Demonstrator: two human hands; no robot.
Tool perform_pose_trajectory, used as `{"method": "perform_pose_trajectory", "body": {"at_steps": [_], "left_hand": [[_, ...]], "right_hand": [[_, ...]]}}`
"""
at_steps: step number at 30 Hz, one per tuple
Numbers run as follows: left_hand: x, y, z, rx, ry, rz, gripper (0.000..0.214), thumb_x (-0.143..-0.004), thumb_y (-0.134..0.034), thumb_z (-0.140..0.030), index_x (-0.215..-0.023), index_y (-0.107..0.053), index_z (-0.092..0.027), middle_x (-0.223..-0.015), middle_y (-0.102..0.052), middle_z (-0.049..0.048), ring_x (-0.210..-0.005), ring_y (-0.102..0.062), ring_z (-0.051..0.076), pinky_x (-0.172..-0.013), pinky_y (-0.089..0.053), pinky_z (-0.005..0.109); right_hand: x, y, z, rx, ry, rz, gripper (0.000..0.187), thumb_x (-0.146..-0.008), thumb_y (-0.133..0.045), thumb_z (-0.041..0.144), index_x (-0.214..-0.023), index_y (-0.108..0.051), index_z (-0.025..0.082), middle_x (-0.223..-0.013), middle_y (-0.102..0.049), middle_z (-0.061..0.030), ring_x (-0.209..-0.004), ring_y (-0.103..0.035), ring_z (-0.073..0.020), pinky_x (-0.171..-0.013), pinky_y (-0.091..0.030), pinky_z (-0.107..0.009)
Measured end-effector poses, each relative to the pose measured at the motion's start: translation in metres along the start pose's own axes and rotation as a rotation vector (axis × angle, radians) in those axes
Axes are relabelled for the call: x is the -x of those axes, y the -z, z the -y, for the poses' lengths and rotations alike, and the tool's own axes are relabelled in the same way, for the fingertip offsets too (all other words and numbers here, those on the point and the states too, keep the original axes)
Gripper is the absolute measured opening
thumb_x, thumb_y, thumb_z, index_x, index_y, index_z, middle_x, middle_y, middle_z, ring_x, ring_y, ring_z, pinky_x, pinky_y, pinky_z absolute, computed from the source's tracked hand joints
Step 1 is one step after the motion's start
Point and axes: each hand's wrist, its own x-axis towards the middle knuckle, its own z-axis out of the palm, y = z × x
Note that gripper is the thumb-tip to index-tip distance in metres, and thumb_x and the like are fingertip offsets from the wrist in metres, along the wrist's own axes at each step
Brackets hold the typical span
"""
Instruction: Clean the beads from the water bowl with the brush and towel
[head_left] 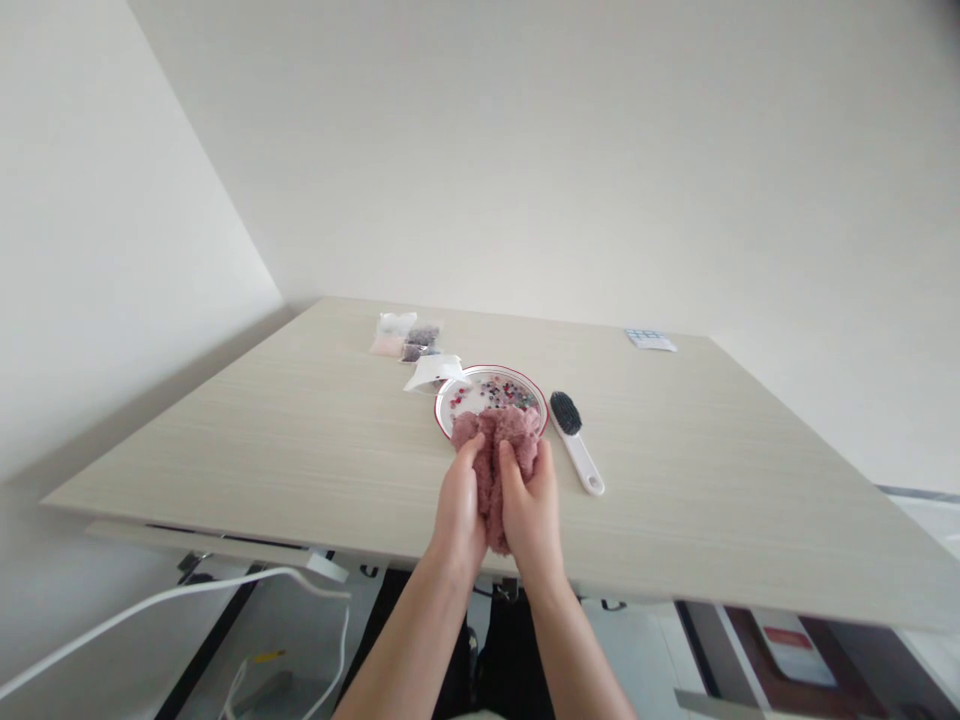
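Observation:
Both of my hands grip a fluffy pink cloth (498, 436) held up over the near half of a light wooden table (300, 450). My left hand (459, 510) closes on its left side and my right hand (531, 508) on its right, thumbs pressed into the fabric. Just behind the cloth lies a white plate with a red rim (480, 378) holding several small coloured beads. A white-handled brush with dark bristles (576, 440) lies right of the plate.
Small clear bags of beads (409, 342) and a white paper piece (433, 372) lie behind the plate to the left. A small blue-checked card (650, 339) sits near the far edge. White cables (150, 600) hang below the table's front edge.

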Motion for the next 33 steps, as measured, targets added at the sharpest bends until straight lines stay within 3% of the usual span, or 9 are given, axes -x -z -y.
{"method": "perform_pose_trajectory", "body": {"at_steps": [5, 11, 16, 22, 27, 31, 33], "left_hand": [[0.010, -0.001, 0.014, -0.070, -0.142, -0.014, 0.029, -0.075, -0.054, -0.025, -0.104, -0.060, -0.020, -0.105, -0.065, 0.0037, -0.089, -0.062, 0.015, -0.067, -0.049, 0.020], [-0.001, 0.004, -0.002, -0.070, -0.125, 0.084, 0.022, -0.077, -0.051, -0.025, -0.093, -0.062, -0.016, -0.099, -0.066, 0.0062, -0.090, -0.062, 0.017, -0.073, -0.049, 0.024], [0.000, 0.008, 0.010, -0.121, -0.272, 0.026, 0.028, -0.078, -0.054, -0.027, -0.105, -0.059, -0.025, -0.114, -0.061, 0.0019, -0.105, -0.055, 0.015, -0.081, -0.046, 0.021], [-0.001, 0.003, 0.004, -0.132, -0.212, 0.042, 0.025, -0.079, -0.051, -0.030, -0.099, -0.061, -0.019, -0.105, -0.065, 0.0059, -0.105, -0.056, 0.018, -0.087, -0.045, 0.027], [0.008, -0.002, 0.014, -0.150, -0.315, 0.088, 0.031, -0.078, -0.054, -0.030, -0.107, -0.059, -0.021, -0.115, -0.061, 0.0049, -0.114, -0.049, 0.018, -0.093, -0.040, 0.026], [0.002, -0.002, 0.013, -0.124, -0.287, 0.103, 0.026, -0.081, -0.048, -0.024, -0.102, -0.062, -0.018, -0.109, -0.064, 0.0061, -0.108, -0.054, 0.019, -0.095, -0.039, 0.030], [0.000, 0.000, 0.015, -0.166, -0.377, 0.078, 0.026, -0.080, -0.049, -0.025, -0.101, -0.062, -0.018, -0.110, -0.063, 0.0060, -0.110, -0.053, 0.019, -0.097, -0.037, 0.030]], "right_hand": [[-0.016, -0.003, 0.006, 0.218, 0.141, -0.042, 0.010, -0.076, -0.052, 0.030, -0.074, -0.048, 0.021, -0.064, -0.054, 0.0035, -0.063, -0.052, -0.0143, -0.059, -0.037, -0.025], [0.002, -0.008, 0.009, 0.203, 0.092, 0.200, 0.005, -0.079, -0.045, 0.025, -0.080, -0.049, 0.022, -0.065, -0.055, 0.0034, -0.056, -0.050, -0.0137, -0.052, -0.034, -0.023], [-0.012, -0.010, 0.008, 0.209, 0.098, 0.042, 0.005, -0.076, -0.050, 0.025, -0.074, -0.047, 0.021, -0.064, -0.054, 0.0033, -0.061, -0.050, -0.0144, -0.057, -0.036, -0.025], [-0.013, -0.012, 0.005, -0.003, 0.082, 0.161, 0.006, -0.076, -0.048, 0.025, -0.080, -0.049, 0.021, -0.074, -0.054, 0.0027, -0.070, -0.052, -0.0137, -0.064, -0.039, -0.024], [-0.022, -0.007, 0.006, 0.037, 0.065, -0.070, 0.013, -0.075, -0.049, 0.028, -0.067, -0.042, 0.021, -0.060, -0.043, 0.0063, -0.057, -0.041, -0.0108, -0.055, -0.034, -0.023], [-0.017, -0.007, 0.003, 0.012, 0.105, 0.068, 0.005, -0.077, -0.046, 0.026, -0.077, -0.046, 0.021, -0.070, -0.051, 0.0038, -0.067, -0.049, -0.0126, -0.061, -0.037, -0.024], [-0.019, -0.007, 0.002, 0.026, 0.116, 0.104, 0.005, -0.075, -0.048, 0.025, -0.076, -0.046, 0.021, -0.070, -0.051, 0.0037, -0.067, -0.049, -0.0125, -0.061, -0.037, -0.024]]}}
